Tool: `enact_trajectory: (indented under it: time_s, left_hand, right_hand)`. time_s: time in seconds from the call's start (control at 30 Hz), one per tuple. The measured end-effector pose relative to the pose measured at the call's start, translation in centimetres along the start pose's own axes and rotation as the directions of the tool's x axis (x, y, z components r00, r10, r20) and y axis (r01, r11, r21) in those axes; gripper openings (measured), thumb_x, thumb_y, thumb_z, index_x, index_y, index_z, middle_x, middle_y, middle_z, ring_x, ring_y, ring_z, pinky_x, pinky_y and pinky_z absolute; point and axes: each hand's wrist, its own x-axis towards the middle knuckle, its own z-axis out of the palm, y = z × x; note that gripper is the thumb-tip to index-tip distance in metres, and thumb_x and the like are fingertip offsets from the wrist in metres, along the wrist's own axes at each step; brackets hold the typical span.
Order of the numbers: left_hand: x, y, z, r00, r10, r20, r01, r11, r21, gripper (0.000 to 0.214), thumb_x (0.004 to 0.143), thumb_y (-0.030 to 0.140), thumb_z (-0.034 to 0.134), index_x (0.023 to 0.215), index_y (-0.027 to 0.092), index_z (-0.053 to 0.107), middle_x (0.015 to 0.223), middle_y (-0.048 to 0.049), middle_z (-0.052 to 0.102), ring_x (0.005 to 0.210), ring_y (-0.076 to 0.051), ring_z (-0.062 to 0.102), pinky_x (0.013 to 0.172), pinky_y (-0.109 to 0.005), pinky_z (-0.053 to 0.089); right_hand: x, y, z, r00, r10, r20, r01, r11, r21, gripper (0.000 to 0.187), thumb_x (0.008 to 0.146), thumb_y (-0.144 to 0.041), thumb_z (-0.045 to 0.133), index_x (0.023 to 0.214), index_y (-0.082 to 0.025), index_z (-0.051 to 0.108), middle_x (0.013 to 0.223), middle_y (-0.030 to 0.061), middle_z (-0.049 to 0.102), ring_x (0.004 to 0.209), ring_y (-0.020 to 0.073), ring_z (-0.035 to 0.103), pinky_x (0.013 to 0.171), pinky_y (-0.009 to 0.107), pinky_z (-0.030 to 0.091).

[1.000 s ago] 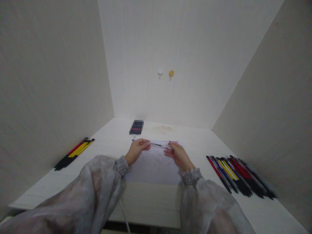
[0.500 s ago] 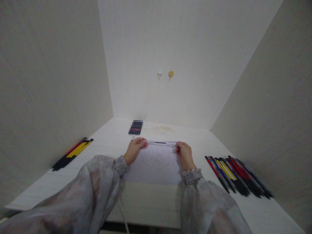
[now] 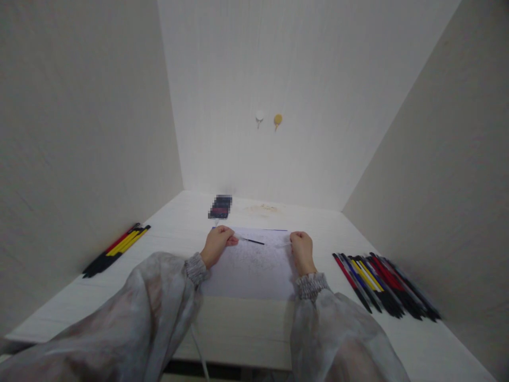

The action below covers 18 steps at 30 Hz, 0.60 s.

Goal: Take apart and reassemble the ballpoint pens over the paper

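Observation:
My left hand (image 3: 217,246) is closed in a pinch on a thin pen refill (image 3: 251,241) with a dark tip that points right, just above a scribbled sheet of paper (image 3: 254,273). My right hand (image 3: 301,250) is closed at the paper's right edge on a pale, see-through piece (image 3: 283,245), probably the pen's barrel. The two parts are apart, with a gap between them. Both wrists rest near the sheet's upper corners.
A row of several pens (image 3: 385,283) in black, red, blue and yellow lies to the right. A smaller bunch of pens (image 3: 115,249) lies at the left by the wall. A blurred dark object (image 3: 220,207) sits behind the paper. Two hooks (image 3: 268,119) stick on the back wall.
The pen held between both hands has come apart. My left hand keeps the thin refill and my right hand has drawn the pale piece away to the right.

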Motion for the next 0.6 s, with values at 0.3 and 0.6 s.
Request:
enact_trajectory:
  time_s: [0.3, 0.6]
  left_hand:
    - [-0.1, 0.2, 0.3, 0.998, 0.05, -0.029, -0.048, 0.996, 0.076, 0.012, 0.062, 0.018, 0.058, 0.067, 0.012, 0.048, 0.05, 0.0018, 0.056, 0.046, -0.012, 0.059, 0.049, -0.023, 0.051]
    - [-0.2, 0.9, -0.2, 0.986, 0.165, -0.028, -0.151, 0.948, 0.282, 0.025, 0.065, 0.027, 0.056, 0.083, 0.014, 0.043, 0.042, 0.005, 0.052, 0.037, -0.013, 0.055, 0.038, -0.021, 0.045]
  right_hand:
    - [-1.3, -2.8, 0.0, 0.969, -0.237, 0.075, 0.248, 0.938, -0.241, 0.025, 0.066, -0.023, 0.04, 0.085, -0.015, 0.053, 0.07, 0.0046, 0.057, 0.064, 0.0162, 0.051, 0.06, 0.025, 0.036]
    - [-1.5, -2.8, -0.2, 0.961, -0.268, 0.063, 0.275, 0.939, -0.206, 0.022, 0.066, -0.023, 0.04, 0.08, -0.015, 0.055, 0.069, 0.0036, 0.057, 0.063, 0.0155, 0.05, 0.06, 0.025, 0.036]
